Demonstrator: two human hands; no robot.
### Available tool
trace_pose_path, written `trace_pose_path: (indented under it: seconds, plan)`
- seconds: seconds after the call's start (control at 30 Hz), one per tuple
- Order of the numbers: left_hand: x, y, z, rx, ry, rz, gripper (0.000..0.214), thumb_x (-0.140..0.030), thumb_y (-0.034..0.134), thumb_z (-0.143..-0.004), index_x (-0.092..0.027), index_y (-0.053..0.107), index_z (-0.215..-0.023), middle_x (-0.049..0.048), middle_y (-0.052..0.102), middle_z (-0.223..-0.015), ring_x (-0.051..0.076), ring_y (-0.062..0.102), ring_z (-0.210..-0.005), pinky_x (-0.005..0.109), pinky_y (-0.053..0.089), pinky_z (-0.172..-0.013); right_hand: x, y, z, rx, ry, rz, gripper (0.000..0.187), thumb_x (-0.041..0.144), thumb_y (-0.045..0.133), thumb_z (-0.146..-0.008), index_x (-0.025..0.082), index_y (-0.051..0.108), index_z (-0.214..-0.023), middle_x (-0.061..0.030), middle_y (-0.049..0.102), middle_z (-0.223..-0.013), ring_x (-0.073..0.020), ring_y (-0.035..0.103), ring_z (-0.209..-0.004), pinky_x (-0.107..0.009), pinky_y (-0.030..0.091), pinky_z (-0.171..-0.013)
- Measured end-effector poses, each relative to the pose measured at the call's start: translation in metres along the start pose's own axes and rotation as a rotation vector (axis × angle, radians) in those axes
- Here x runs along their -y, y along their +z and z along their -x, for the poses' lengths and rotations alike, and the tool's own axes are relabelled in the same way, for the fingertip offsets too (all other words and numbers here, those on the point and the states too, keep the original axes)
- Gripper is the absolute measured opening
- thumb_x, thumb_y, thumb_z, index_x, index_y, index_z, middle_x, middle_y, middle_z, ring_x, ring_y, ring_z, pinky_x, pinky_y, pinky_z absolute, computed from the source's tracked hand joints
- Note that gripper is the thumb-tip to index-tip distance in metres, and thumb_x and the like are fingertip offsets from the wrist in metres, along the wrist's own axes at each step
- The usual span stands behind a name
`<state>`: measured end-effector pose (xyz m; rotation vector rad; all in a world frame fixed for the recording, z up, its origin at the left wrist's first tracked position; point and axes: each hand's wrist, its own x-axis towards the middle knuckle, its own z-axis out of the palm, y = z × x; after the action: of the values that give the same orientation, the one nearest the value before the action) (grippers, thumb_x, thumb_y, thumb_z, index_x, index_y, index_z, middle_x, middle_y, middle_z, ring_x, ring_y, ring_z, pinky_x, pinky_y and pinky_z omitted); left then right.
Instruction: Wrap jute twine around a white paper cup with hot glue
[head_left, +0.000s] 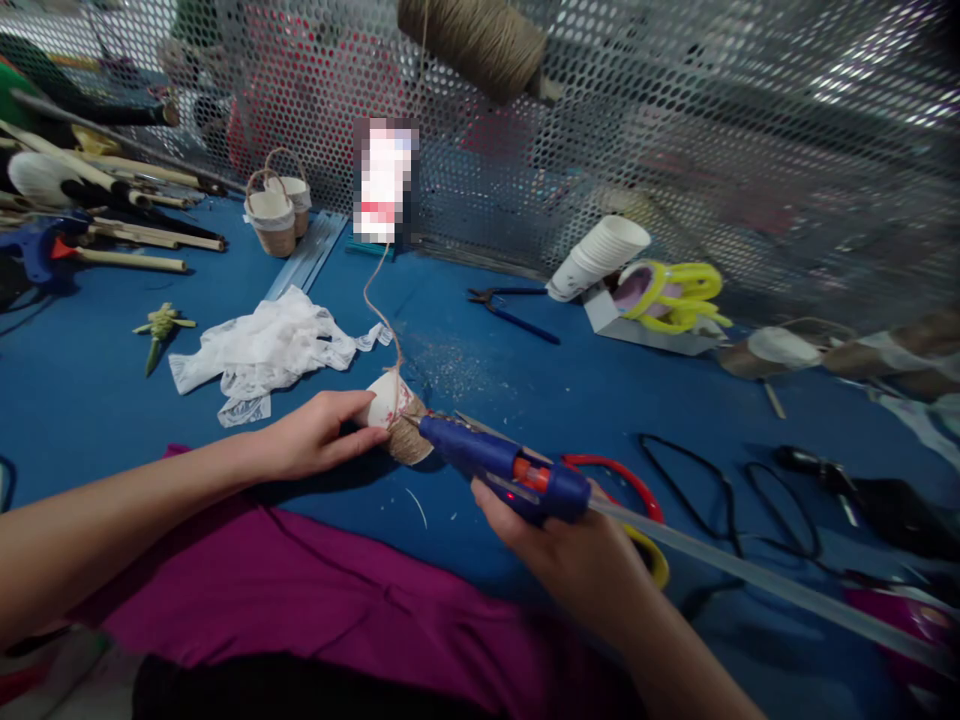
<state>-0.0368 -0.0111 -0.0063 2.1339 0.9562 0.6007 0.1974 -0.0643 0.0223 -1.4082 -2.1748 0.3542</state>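
My left hand (319,435) grips a small paper cup (384,398) by its white end, fingers and thumb closed on it. Brown twine (409,440) wraps the cup's other part, and a strand of it runs up from the cup across the table. My right hand (555,540) is wrapped round a blue glue gun (487,452), with a long clear glue stick (720,555) trailing out of its back. The gun's nozzle tip is at the twine-wrapped side of the cup; whether it touches I cannot tell. Scissors with red and yellow handles (649,555) lie partly hidden behind my right hand.
White lace (277,345) lies left of the cup, with two small twine-covered baskets (271,222) behind it. Pliers (517,305), stacked paper cups (600,255) and a box with yellow fuzzy stems (667,300) stand farther back. A twine spool (476,45) hangs at the perforated metal screen (690,130).
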Motion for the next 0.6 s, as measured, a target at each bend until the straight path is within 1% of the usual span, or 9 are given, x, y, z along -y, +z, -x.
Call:
trace_pose_path:
  seconds: [0.1, 0.23, 0.3, 0.37, 0.47, 0.6]
  plan:
    - [0.0, 0.0, 0.0, 0.0, -0.007, 0.012, 0.025, -0.031, 0.041, -0.085, -0.011, 0.054, -0.081, 0.0025, 0.055, -0.069, 0.011, 0.047, -0.061, 0.022, 0.04, -0.056, 0.004, -0.003, 0.001, 0.065, 0.027, -0.082, 0.011, 0.026, 0.047, -0.079, 0.022, 0.054, -0.072, -0.0008, 0.062, -0.064, -0.014, 0.06, -0.058, -0.024, 0.049, -0.055]
    - [0.001, 0.0, 0.0, 0.008, -0.023, 0.016, 0.024, -0.03, 0.041, -0.085, -0.01, 0.055, -0.082, 0.0034, 0.057, -0.071, 0.011, 0.048, -0.063, 0.024, 0.042, -0.059, 0.005, -0.006, 0.001, 0.135, 0.037, -0.124, 0.013, 0.024, 0.046, -0.08, 0.022, 0.052, -0.07, 0.0009, 0.059, -0.06, -0.012, 0.055, -0.052, -0.023, 0.045, -0.047]
    - [0.001, 0.0, 0.0, 0.009, -0.024, 0.02, 0.025, -0.03, 0.041, -0.085, -0.01, 0.055, -0.084, 0.0038, 0.057, -0.071, 0.011, 0.048, -0.063, 0.024, 0.042, -0.059, 0.006, -0.006, 0.0, 0.125, 0.038, -0.125, 0.012, 0.024, 0.046, -0.08, 0.021, 0.053, -0.071, 0.0007, 0.059, -0.06, -0.0119, 0.055, -0.052, -0.023, 0.045, -0.048]
    - [0.0, 0.0, 0.0, 0.01, -0.015, 0.017, 0.025, -0.031, 0.041, -0.086, -0.01, 0.055, -0.084, 0.0037, 0.057, -0.071, 0.011, 0.048, -0.062, 0.024, 0.042, -0.058, 0.006, -0.008, -0.002, 0.088, 0.025, -0.103, 0.013, 0.025, 0.046, -0.08, 0.02, 0.054, -0.072, -0.0004, 0.06, -0.061, -0.0125, 0.056, -0.053, -0.023, 0.047, -0.051]
    - [-0.002, -0.001, 0.0, 0.006, 0.005, -0.004, 0.025, -0.031, 0.041, -0.086, -0.01, 0.054, -0.084, 0.003, 0.056, -0.069, 0.011, 0.048, -0.061, 0.023, 0.041, -0.056, 0.003, -0.012, -0.005, 0.063, -0.034, 0.013, 0.019, 0.027, 0.044, -0.081, 0.02, 0.058, -0.072, -0.0021, 0.062, -0.06, -0.0143, 0.058, -0.054, -0.025, 0.047, -0.052]
    - [-0.004, -0.001, 0.0, 0.005, 0.025, -0.023, 0.024, -0.031, 0.041, -0.086, -0.011, 0.054, -0.085, 0.0023, 0.055, -0.068, 0.011, 0.048, -0.06, 0.023, 0.04, -0.055, -0.011, -0.014, -0.006, 0.088, -0.212, 0.307, 0.022, 0.02, 0.044, -0.079, 0.023, 0.065, -0.078, 0.0006, 0.059, -0.048, -0.0145, 0.056, -0.048, -0.025, 0.045, -0.048]
